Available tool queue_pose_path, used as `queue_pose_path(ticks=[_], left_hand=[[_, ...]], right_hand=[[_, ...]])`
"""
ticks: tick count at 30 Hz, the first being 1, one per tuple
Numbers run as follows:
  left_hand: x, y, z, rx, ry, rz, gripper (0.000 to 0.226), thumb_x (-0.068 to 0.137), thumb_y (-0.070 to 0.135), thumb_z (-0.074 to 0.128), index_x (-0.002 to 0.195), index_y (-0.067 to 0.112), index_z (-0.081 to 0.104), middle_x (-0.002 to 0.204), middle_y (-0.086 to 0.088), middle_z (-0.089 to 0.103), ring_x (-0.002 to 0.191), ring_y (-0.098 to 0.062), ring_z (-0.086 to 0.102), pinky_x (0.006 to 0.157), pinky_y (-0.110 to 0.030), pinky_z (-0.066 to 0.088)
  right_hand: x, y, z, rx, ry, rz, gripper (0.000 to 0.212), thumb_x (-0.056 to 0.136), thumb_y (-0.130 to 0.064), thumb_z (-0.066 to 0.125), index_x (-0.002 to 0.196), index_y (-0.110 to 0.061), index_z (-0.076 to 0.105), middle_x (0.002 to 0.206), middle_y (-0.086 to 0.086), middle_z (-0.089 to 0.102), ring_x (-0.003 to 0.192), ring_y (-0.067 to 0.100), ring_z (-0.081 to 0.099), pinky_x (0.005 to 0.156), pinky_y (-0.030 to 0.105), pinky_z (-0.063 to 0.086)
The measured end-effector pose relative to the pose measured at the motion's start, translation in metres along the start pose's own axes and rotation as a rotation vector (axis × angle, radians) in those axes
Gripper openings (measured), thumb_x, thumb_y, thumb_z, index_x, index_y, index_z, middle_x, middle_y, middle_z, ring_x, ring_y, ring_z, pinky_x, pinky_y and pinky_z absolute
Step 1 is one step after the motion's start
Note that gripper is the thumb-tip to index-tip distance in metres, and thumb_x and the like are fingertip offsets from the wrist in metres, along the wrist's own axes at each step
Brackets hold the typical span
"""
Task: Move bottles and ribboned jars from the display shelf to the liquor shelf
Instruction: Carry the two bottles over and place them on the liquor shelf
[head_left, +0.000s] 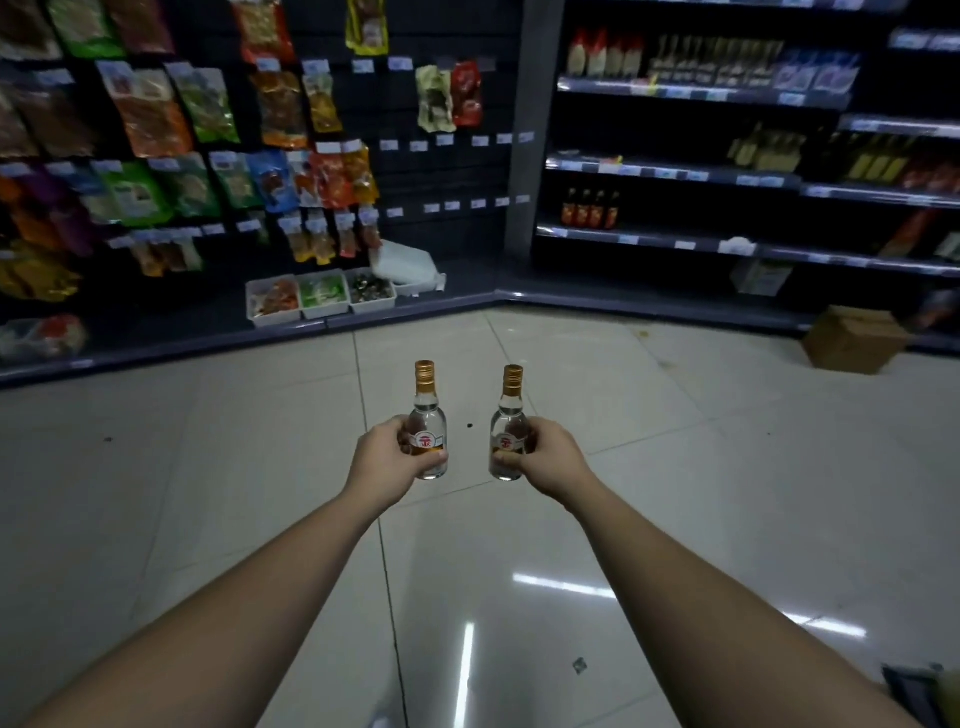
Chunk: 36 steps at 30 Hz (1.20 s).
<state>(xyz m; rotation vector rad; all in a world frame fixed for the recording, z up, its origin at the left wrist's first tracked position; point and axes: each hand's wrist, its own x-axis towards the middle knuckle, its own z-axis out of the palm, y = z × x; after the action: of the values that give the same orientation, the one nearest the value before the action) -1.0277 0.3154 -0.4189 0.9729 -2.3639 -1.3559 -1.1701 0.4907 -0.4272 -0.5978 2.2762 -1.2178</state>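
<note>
- My left hand (388, 460) was closed around the lower body of the left bottle (428, 423), fingers wrapped over its label, arm stretched out in front of me.
- My right hand (545, 457) gripped the right bottle (508, 426) the same way, thumb across the lower label.
- Both bottles: small, clear glass, clear liquid, gold screw caps, red-and-white labels; held upright, or nearly so, side by side, apart from each other, above the pale tiled floor (675, 467).
- Neither bottle touched any shelf; both were in my hands in the open aisle.
- Ahead and to the left: a dark pegboard wall (447, 171) hung with coloured snack packets (156, 119), several hooks on its right part bare except for price tags.
- At the foot of that wall: three white bins (322, 299) in a row on the base ledge, holding mixed goods; a white container (402, 262) lay tilted just beyond them.
- Ahead and to the right: dark shelving (675, 171) with rows of bottles, among them four small dark bottles with red labels (590, 209) on a lower tier; labels too blurred to read.
- On the floor against the right shelving: a brown cardboard box (852, 340).
- A small dark spot (470, 426) marked the tile between the two bottles.
</note>
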Motion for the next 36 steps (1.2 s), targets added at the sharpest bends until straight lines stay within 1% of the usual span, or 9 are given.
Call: queue_pose_path(ticks=[5,9,13,19,21,24,30,33,36], left_hand=[[0.128,0.031,0.028,-0.003,-0.056,0.046,0.049,0.070,0.029,0.089,0.112,0.017,0.069,0.097,0.004,0.073,0.090,-0.012,0.070,0.082,-0.028,0.055],[0.233,0.062,0.043,-0.012,-0.131,0.103,0.051,0.071,0.029,0.089,0.115,0.016,0.068,0.100,0.002,0.074,0.090,-0.012,0.069,0.078,-0.025,0.055],[0.328,0.102,0.063,-0.007,-0.187,0.157,0.050,0.072,0.029,0.088,0.116,0.018,0.067,0.102,0.003,0.073,0.093,-0.013,0.069,0.085,-0.030,0.056],[0.454,0.149,0.113,-0.009,-0.249,0.190,0.046,0.070,0.027,0.089,0.111,0.017,0.069,0.099,0.005,0.074,0.090,-0.011,0.070,0.085,-0.031,0.058],[0.499,0.163,0.135,-0.010,-0.252,0.194,0.047,0.070,0.027,0.089,0.111,0.017,0.069,0.098,0.003,0.074,0.090,-0.013,0.071,0.086,-0.033,0.059],[0.565,0.186,0.171,-0.010,-0.249,0.193,0.052,0.071,0.027,0.089,0.118,0.017,0.067,0.103,0.003,0.073,0.093,-0.013,0.070,0.086,-0.030,0.058],[0.701,0.241,0.239,-0.032,-0.201,0.125,0.060,0.068,0.029,0.090,0.122,0.017,0.065,0.108,0.003,0.074,0.096,-0.012,0.071,0.088,-0.031,0.059],[0.760,0.274,0.262,-0.033,-0.185,0.120,0.058,0.068,0.028,0.091,0.120,0.015,0.066,0.107,0.003,0.075,0.094,-0.011,0.071,0.087,-0.030,0.059],[0.816,0.306,0.283,-0.023,-0.178,0.128,0.057,0.068,0.029,0.091,0.119,0.016,0.067,0.104,0.003,0.076,0.092,-0.010,0.071,0.088,-0.035,0.059]], right_hand=[[0.103,-0.012,-0.033,0.014,0.077,0.009,0.030,0.079,-0.013,0.082,0.106,-0.015,0.070,0.096,-0.002,0.073,0.082,0.009,0.067,0.068,0.019,0.050],[0.190,-0.029,-0.060,0.026,0.144,0.044,0.034,0.078,-0.016,0.083,0.109,-0.015,0.070,0.099,-0.002,0.075,0.091,0.015,0.071,0.080,0.028,0.057],[0.271,-0.045,-0.099,0.051,0.197,0.068,0.034,0.080,-0.015,0.083,0.111,-0.016,0.069,0.100,-0.004,0.075,0.093,0.013,0.071,0.080,0.026,0.055],[0.388,-0.045,-0.156,0.068,0.266,0.103,0.037,0.080,-0.016,0.084,0.114,-0.015,0.068,0.103,-0.001,0.075,0.095,0.014,0.071,0.085,0.029,0.056],[0.433,-0.040,-0.178,0.063,0.270,0.107,0.037,0.080,-0.015,0.084,0.113,-0.014,0.068,0.101,-0.002,0.075,0.093,0.015,0.070,0.085,0.031,0.056],[0.504,-0.030,-0.212,0.067,0.257,0.105,0.035,0.081,-0.015,0.084,0.112,-0.014,0.068,0.094,-0.006,0.072,0.087,0.012,0.068,0.084,0.030,0.055],[0.654,-0.017,-0.292,0.074,0.190,0.062,0.038,0.083,-0.018,0.083,0.116,-0.020,0.065,0.101,-0.009,0.073,0.091,0.006,0.067,0.083,0.026,0.053],[0.721,-0.018,-0.332,0.083,0.171,0.061,0.046,0.080,-0.020,0.085,0.122,-0.018,0.066,0.106,-0.006,0.076,0.098,0.012,0.071,0.094,0.036,0.057],[0.780,-0.022,-0.368,0.085,0.165,0.063,0.049,0.081,-0.018,0.086,0.125,-0.016,0.066,0.110,-0.004,0.076,0.100,0.012,0.071,0.095,0.034,0.056]])
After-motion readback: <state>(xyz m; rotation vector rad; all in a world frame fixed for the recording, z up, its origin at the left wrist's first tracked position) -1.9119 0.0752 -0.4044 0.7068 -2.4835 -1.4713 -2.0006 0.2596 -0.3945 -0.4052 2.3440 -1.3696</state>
